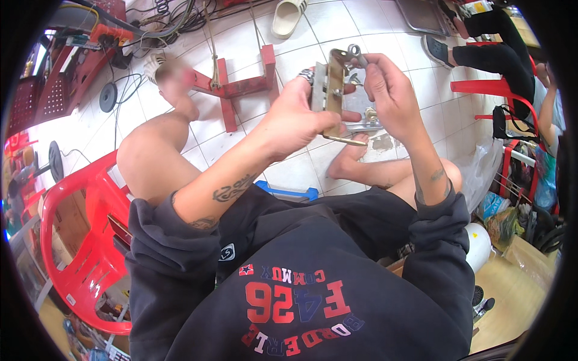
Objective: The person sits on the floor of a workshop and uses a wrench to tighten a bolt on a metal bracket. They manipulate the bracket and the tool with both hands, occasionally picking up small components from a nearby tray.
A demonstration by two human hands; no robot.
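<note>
Red-painted metal forms the stand [241, 87] on the white tiled floor [385, 36], and to the right of that stand a brassy and grey metal bracket [335, 81] is held up between the person's two hands. The left hand [292, 120], the closer one to the stand, is closed on the bracket, with the thumb across its lower part and the other fingers partly hidden by it. The right hand [394, 96], farther to the right of the stand, pinches a small steel piece with a ring-shaped end [360, 59] between thumb and forefinger, leaving hardly any gap; whether this piece touches the bracket, I cannot tell. Also right of the stand, a shiny metal part [364, 126] shows low beside the bracket; whether the two are joined is unclear. A cream sandal [289, 18] lies beyond the stand to its right, and a black disc [108, 97] is to its left. Nearer to the person than the stand are a red plastic chair [66, 283], leftward, and a blue plastic piece [286, 192], rightward. Well right of the stand is a co-worker's dark shoe [437, 51].
</note>
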